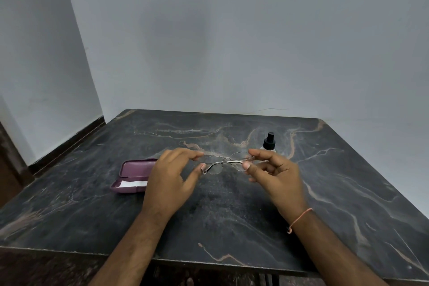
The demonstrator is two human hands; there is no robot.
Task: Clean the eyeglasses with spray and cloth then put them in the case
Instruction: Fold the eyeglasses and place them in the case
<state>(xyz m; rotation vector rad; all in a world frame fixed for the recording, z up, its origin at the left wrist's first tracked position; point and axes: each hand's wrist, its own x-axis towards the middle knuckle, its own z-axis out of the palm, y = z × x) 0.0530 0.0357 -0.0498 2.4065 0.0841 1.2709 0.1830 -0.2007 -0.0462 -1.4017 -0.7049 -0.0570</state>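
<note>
An open plum-coloured hard eyeglass case (133, 175) lies on the dark marbled stone table (325, 193), with a white folded cloth (133, 184) inside it. Both hands hold thin silver wire-framed eyeglasses (226, 162) above the table's middle: the left hand (170, 177) pinches one end, the right hand (276, 175) the other. The frame's long axis runs left to right, lenses facing away. A small clear spray bottle with a black cap (269, 143) stands just behind the right hand.
</note>
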